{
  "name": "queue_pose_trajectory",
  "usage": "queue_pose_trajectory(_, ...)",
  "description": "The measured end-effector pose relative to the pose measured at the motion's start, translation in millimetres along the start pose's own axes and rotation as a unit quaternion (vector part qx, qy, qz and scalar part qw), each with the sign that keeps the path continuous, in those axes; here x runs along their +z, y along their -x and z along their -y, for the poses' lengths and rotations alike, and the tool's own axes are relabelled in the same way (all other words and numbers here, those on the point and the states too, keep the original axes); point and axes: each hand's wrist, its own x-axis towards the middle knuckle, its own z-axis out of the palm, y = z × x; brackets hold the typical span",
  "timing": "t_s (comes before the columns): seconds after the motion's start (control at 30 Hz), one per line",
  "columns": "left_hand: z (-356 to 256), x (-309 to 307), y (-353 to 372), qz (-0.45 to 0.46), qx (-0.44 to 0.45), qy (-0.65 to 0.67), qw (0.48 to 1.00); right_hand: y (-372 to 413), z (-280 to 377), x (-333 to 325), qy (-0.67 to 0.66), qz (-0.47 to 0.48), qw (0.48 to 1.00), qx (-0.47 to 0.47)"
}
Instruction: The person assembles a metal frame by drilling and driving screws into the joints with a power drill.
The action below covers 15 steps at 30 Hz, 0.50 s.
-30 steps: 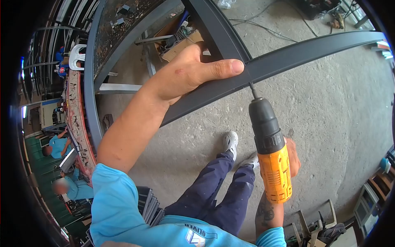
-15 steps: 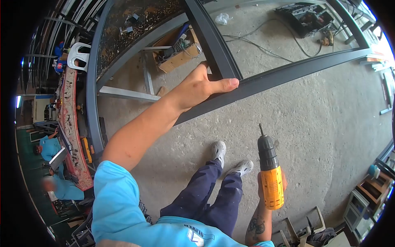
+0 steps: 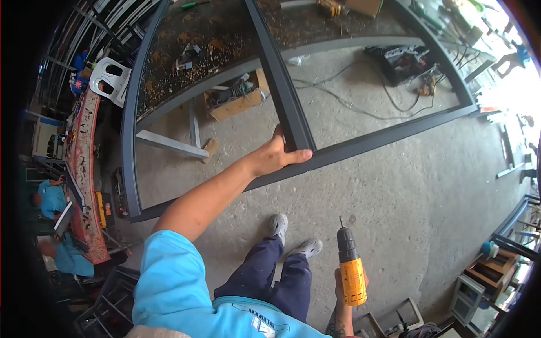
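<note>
My left hand point(image 3: 276, 156) grips a dark grey metal frame point(image 3: 389, 134) where its middle bar point(image 3: 284, 90) meets the near rail. The thumb lies on top of the joint and the fingers curl behind the bar, partly hidden. In my right hand point(image 3: 340, 287) is a yellow and black cordless drill point(image 3: 352, 276), held low to the right, apart from the frame. Its thin bit points up and away from me. The drill body covers most of the right fingers.
A dark worktop point(image 3: 203, 34) scattered with shavings supports the frame's far part. Below it is a cardboard box point(image 3: 239, 104) of tools. An open black toolbox point(image 3: 400, 65) and cables lie on the floor. Two people in blue shirts point(image 3: 53, 197) are at a red bench point(image 3: 87, 186) on the left.
The frame's near rail and my left hand on it now appear lower in view, with more of the worktop visible. The drill has shifted left and slightly down in view, still in my right hand.
</note>
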Motion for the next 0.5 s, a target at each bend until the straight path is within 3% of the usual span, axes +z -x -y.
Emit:
queue_pose_trajectory(0.1, 7, -2, -6, -0.004, 0.027, -0.005, 1.000, -24, 23, -16, 0.010, 0.006, 1.000, -0.023)
queue_pose_trajectory(0.17, 9, -2, -4, 0.009, 0.013, -0.014, 1.000, -34, 33, -27, 0.093, 0.027, 0.993, -0.065)
queue_pose_trajectory(0.2, 8, -3, -5, 0.013, -0.002, 0.006, 1.000, -34, 25, -23, 0.045, 0.029, 0.998, -0.016)
queue_pose_trajectory(0.23, 9, -2, -3, 0.021, -0.008, 0.008, 1.000, -11, -35, -5, 0.003, 0.066, 0.996, 0.052)
queue_pose_trajectory(0.3, 11, -3, -6, 0.016, 0.044, 0.026, 0.999, -43, 42, 6, -0.203, 0.040, 0.961, 0.182)
queue_pose_trajectory(0.37, 10, -3, -4, 0.030, 0.025, 0.011, 0.999, -48, 48, 34, -0.323, 0.064, 0.920, 0.213)
queue_pose_trajectory(0.43, -8, 0, -2, 0.057, 0.012, 0.061, 0.996, -11, -12, 86, -0.348, 0.126, 0.906, 0.208)
queue_pose_trajectory(0.5, -8, 10, -2, 0.056, 0.006, 0.060, 0.997, -23, 36, 90, -0.434, 0.077, 0.864, 0.244)
